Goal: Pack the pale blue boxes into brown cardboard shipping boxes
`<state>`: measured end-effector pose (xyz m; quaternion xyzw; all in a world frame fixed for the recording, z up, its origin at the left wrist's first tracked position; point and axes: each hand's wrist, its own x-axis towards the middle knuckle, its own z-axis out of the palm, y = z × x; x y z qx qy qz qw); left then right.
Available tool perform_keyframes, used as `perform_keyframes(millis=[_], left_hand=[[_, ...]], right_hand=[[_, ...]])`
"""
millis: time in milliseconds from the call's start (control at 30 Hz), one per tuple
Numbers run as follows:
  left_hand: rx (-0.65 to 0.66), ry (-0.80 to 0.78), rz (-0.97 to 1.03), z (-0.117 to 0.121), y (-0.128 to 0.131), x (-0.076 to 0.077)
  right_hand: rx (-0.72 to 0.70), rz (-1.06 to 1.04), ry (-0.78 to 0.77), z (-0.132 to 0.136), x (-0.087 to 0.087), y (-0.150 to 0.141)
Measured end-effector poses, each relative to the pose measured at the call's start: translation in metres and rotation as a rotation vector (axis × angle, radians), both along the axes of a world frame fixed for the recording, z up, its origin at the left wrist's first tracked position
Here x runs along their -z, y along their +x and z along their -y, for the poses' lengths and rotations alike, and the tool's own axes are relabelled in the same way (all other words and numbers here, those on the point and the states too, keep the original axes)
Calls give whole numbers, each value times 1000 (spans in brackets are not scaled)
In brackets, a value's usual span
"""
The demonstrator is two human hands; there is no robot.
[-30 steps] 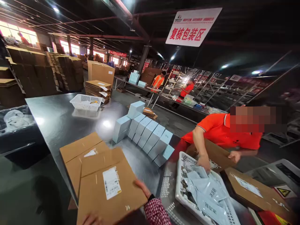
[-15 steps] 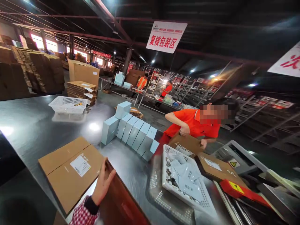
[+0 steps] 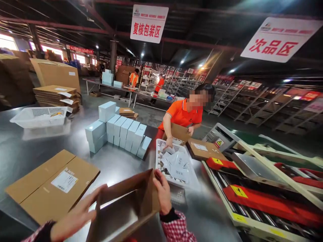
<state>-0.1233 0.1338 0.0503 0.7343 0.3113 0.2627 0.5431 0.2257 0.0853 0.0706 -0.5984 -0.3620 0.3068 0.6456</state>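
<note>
An opened-out cardboard box [image 3: 127, 193] stands tilted in front of me, its walls spread apart; a shiny grey surface like the tabletop shows through it. My right hand [image 3: 163, 193] grips its far right corner, fingers outside and thumb near the edge. On the other side, my left hand [image 3: 75, 211] lies with stretched fingers against or just beside the box's left wall; full contact is hard to make out. Left of it, a flat folded carton [image 3: 42, 188] with a white label [image 3: 65, 180] rests on the metal table [image 3: 118, 168].
Pale blue boxes [image 3: 123, 132] stand in a row behind the carton. A white basket [image 3: 194, 178] of packets is at right, with a co-worker's hand [image 3: 168, 143] in it. Another basket [image 3: 37, 117] stands left. A roller conveyor [image 3: 252, 205] runs along the right.
My view has swung to the right. My right hand has come into sight on the box, which now shows its open inside. The co-worker has reached one hand into the basket.
</note>
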Motion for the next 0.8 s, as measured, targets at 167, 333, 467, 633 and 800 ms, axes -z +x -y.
perform_keyframes(millis=[167,333,467,633,800], left_hand=[[-161,604,-317,49,16,0],[-156,992,-330,39,66,-14],[-124,1130,-299,14,102,-7],[353,1113,-327,8,124,1],[508,1056,-255,10,143,-6]], right_hand=[[-383,565,320,-8,-11,-18],[-962,725,261,-29,-23,-25],[-1331,372,-20,-35,9,-30],[-931,-268,-59,-43,-4,31],[-729,148,-54,-97,-51,54]])
